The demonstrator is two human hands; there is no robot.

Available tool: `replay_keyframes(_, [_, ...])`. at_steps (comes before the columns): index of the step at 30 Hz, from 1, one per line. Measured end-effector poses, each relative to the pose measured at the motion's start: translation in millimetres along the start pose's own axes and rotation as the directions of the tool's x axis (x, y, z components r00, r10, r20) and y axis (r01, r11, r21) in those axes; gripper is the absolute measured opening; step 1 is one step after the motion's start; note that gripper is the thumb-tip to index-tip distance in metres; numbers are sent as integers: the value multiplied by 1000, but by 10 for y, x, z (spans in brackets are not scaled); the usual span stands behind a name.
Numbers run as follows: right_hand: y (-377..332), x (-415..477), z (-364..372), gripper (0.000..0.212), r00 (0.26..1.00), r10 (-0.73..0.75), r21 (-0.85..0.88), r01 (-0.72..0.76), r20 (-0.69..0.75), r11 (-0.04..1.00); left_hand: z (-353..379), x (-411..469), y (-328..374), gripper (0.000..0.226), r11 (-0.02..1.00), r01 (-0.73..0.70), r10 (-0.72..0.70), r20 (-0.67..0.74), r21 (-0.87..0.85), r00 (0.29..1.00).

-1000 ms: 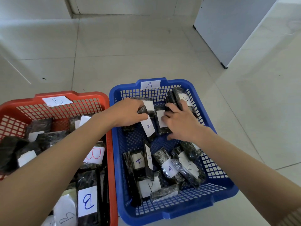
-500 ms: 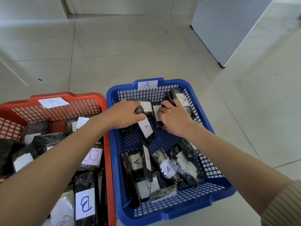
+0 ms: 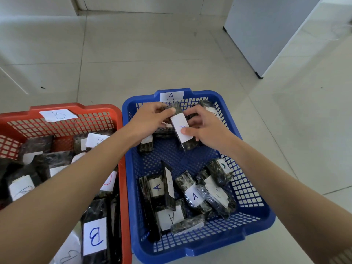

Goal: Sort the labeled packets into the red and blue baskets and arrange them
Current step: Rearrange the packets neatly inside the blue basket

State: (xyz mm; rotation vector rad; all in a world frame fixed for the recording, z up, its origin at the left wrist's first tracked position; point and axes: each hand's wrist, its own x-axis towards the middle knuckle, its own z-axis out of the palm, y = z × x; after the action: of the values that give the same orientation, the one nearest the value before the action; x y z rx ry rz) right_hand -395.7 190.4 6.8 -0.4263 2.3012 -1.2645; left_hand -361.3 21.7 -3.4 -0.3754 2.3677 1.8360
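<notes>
A blue basket (image 3: 253,221) tagged A stands on the floor beside a red basket (image 3: 62,107) tagged B. Both hands reach into the far end of the blue basket. My left hand (image 3: 150,119) grips the top of a dark packet with a white A label (image 3: 181,128). My right hand (image 3: 205,124) holds the same packet from the right, its thumb on the label. The packet is raised and tilted over other packets at the back. Several A packets (image 3: 192,195) lie in the blue basket's near half. Several B packets (image 3: 94,236) fill the red basket.
The baskets sit side by side, touching, on a pale tiled floor (image 3: 152,60). A grey cabinet (image 3: 266,31) stands at the far right. Open mesh bottom (image 3: 177,157) shows in the middle of the blue basket.
Both hands have lifted one A packet up at the back of the blue basket and brought it between them. Earlier each hand handled a separate packet there.
</notes>
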Motion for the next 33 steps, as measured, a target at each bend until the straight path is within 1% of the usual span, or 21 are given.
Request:
replay_keyframes(1, [16, 4, 13, 36, 999, 0, -79, -4, -53, 997, -6, 14, -40, 25, 988, -40, 45, -34, 146, 998])
replay_keyframes(2, [27, 9, 26, 39, 995, -9, -170, -8, -100, 985, -21, 23, -84, 28, 928, -94, 114, -35, 361, 993])
replay_keyframes(3, [34, 9, 42, 41, 991, -24, -260, -11, -131, 966, -32, 20, -131, 32, 810, -159, 182, 14, 564, 983])
replay_keyframes(4, [39, 8, 65, 42, 988, -43, -349, -11, -146, 937, -36, 10, -180, 36, 674, -227, 232, 90, 703, 969])
replay_keyframes(5, [36, 9, 96, 43, 986, -64, -437, -9, -152, 899, -33, -7, -224, 40, 556, -279, 254, 159, 783, 954])
replay_keyframes(6, [26, 15, 137, 43, 985, -82, -515, -7, -151, 857, -19, -22, -261, 43, 472, -303, 259, 199, 828, 945])
replay_keyframes(7, [14, 27, 178, 44, 984, -95, -574, -8, -150, 819, 0, -41, -282, 44, 418, -304, 264, 206, 856, 942])
replay_keyframes(9, [7, 74, 258, 48, 984, -100, -646, -17, -145, 763, 29, -64, -301, 42, 365, -279, 284, 179, 888, 942])
replay_keyframes(11, [9, 112, 309, 49, 988, -89, -688, -25, -129, 726, 27, -70, -307, 40, 347, -262, 298, 159, 900, 941])
replay_keyframes(14, [40, 109, 336, 47, 995, -72, -761, -7, -71, 649, 4, -59, -324, 43, 358, -252, 307, 141, 899, 941])
replay_keyframes(19, [31, 46, 297, 48, 989, -19, -871, 141, 149, 471, 3, -56, -325, 46, 361, -255, 309, 143, 897, 940])
replay_keyframes(21, [28, 69, 267, 47, 983, -23, -882, 176, 184, 438, 6, -62, -329, 45, 360, -254, 310, 142, 898, 940])
replay_keyframes(24, [47, 92, 249, 54, 976, -44, -886, 214, 215, 412, 2, -63, -336, 43, 366, -256, 321, 137, 895, 937])
replay_keyframes(26, [45, 42, 234, 56, 969, -135, -853, 246, 206, 461, -6, -62, -329, 41, 376, -257, 315, 138, 890, 939])
replay_keyframes(27, [35, 0, 232, 55, 964, -174, -801, 263, 200, 538, -14, -56, -325, 40, 387, -260, 310, 140, 885, 940])
replay_keyframes(28, [8, -53, 229, 52, 961, -171, -712, 276, 217, 646, -25, -51, -318, 39, 402, -264, 306, 143, 877, 941])
replay_keyframes(29, [-7, -103, 237, 48, 951, -119, -610, 275, 284, 743, -34, -48, -313, 38, 419, -267, 303, 144, 868, 942])
replay_keyframes(30, [-12, -147, 264, 46, 919, -43, -545, 270, 393, 794, -43, -47, -307, 38, 432, -269, 302, 143, 861, 943])
replay_keyframes(31, [8, -172, 304, 47, 871, 42, -537, 263, 489, 802, -48, -46, -301, 38, 439, -271, 303, 143, 857, 942])
replay_keyframes(32, [42, -186, 347, 48, 827, 108, -543, 258, 552, 799, -52, -46, -296, 38, 444, -272, 304, 142, 854, 942])
replay_keyframes(33, [66, -188, 379, 47, 802, 142, -539, 247, 580, 805, -54, -49, -293, 38, 449, -272, 304, 142, 851, 942])
